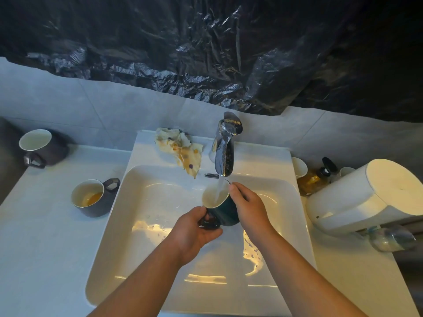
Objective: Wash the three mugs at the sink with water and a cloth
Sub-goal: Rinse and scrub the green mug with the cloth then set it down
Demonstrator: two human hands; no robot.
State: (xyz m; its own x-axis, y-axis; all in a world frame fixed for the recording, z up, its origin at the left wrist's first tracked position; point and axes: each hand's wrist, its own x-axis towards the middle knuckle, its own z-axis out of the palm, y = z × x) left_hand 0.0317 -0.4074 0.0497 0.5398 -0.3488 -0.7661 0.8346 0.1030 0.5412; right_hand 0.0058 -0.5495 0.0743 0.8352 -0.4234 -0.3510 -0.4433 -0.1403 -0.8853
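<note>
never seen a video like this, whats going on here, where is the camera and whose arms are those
There is no machine here. The one picture comes from a camera worn on a person's head, looking down, so the two arms are that person's own. The left hand grips the handle of a dark green mug and the right hand holds its side, under water running from the tap over the white sink. A stained cloth lies on the ledge behind the basin. On the counter to the left sit two more dark mugs: the nearer mug has orange residue inside, the farther mug looks clean inside. To the right are a white appliance and an amber bottle.
</note>
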